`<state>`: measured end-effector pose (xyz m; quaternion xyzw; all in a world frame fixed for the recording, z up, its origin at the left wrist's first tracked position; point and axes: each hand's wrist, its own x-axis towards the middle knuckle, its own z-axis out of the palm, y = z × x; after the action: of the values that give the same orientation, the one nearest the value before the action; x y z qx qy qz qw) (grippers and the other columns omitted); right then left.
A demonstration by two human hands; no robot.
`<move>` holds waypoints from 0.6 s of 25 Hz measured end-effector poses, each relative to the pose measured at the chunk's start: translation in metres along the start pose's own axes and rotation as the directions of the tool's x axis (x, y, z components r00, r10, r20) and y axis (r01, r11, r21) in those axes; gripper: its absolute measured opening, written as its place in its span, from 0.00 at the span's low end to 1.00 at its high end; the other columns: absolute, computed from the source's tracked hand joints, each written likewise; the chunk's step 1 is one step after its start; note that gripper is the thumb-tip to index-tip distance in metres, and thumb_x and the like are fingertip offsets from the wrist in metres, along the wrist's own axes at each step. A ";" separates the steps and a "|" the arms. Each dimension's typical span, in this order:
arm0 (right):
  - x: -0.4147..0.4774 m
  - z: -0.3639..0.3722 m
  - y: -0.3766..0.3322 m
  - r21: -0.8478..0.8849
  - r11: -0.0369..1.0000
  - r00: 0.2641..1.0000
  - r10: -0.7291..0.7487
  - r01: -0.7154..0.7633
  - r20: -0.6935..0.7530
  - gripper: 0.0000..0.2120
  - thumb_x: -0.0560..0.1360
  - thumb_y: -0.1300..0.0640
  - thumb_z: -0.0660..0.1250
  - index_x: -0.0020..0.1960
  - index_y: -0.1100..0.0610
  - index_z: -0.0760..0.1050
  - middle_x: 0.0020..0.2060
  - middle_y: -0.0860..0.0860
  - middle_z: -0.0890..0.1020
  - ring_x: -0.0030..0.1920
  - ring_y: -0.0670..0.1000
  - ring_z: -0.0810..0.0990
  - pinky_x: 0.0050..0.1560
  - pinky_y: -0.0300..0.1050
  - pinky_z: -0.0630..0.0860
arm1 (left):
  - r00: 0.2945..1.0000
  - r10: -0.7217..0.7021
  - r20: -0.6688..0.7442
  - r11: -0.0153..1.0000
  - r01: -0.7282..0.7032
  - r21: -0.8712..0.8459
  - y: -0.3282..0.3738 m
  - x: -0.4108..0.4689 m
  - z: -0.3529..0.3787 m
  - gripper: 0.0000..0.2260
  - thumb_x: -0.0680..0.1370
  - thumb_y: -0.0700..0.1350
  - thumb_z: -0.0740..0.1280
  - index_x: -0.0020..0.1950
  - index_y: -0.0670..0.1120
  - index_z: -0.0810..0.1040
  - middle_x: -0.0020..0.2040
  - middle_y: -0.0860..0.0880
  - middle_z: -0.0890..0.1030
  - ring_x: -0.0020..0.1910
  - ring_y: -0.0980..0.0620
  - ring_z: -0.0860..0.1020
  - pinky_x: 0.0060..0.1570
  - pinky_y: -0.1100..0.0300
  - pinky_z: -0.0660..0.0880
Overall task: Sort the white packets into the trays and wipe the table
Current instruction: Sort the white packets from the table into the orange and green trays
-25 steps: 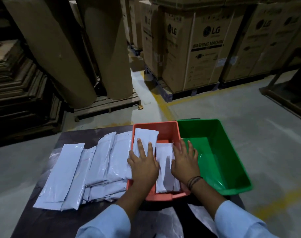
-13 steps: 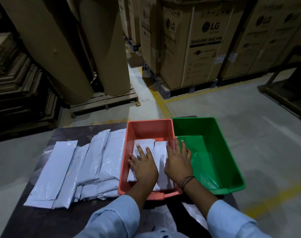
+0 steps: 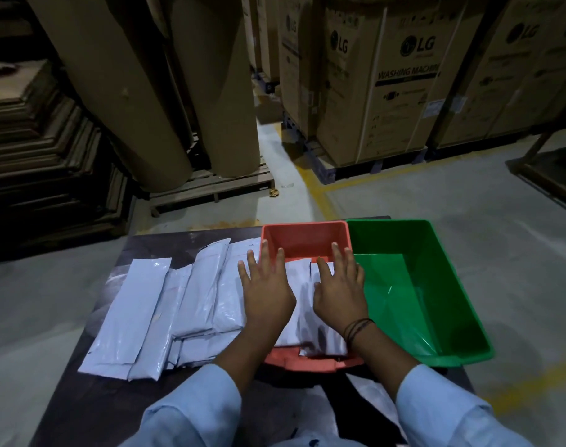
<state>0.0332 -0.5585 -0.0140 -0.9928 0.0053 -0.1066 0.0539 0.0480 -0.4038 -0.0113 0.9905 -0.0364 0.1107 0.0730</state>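
Note:
An orange tray (image 3: 302,233) and a green tray (image 3: 436,285) stand side by side on the dark table (image 3: 165,243). White packets (image 3: 299,285) lie flat inside the orange tray. My left hand (image 3: 265,293) hovers over the tray's left rim with its fingers spread and straight. My right hand (image 3: 339,290) lies flat on the packets in the tray, fingers straight. A pile of white packets (image 3: 165,304) lies on the table left of the orange tray. The green tray holds nothing.
Large brown paper rolls (image 3: 120,85) stand on a wooden pallet (image 3: 210,185) beyond the table. Cardboard appliance boxes (image 3: 381,79) stand at the back right. Stacked cardboard sheets (image 3: 33,150) fill the left. Grey floor surrounds the table.
The packets have been laid flat in the orange tray. My left hand has shifted left onto the tray's rim and both hands have spread their fingers. The camera has tilted nearer.

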 end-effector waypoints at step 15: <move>0.009 0.011 -0.215 0.070 0.980 0.983 -0.184 0.184 -0.017 0.28 0.68 0.53 0.72 0.67 0.56 0.75 0.73 0.62 0.69 0.72 0.68 0.67 0.65 0.66 0.69 | 0.951 -0.305 0.047 0.951 0.307 -0.045 -0.241 -0.033 -0.042 0.26 0.79 0.42 0.65 0.78 0.48 0.68 0.81 0.42 0.60 0.78 0.32 0.61 0.75 0.34 0.56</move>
<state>0.0445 -0.3442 0.0002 -0.9859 -0.0901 -0.1165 0.0793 0.0283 -0.1573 -0.0110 0.9839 0.1134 0.0773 0.1141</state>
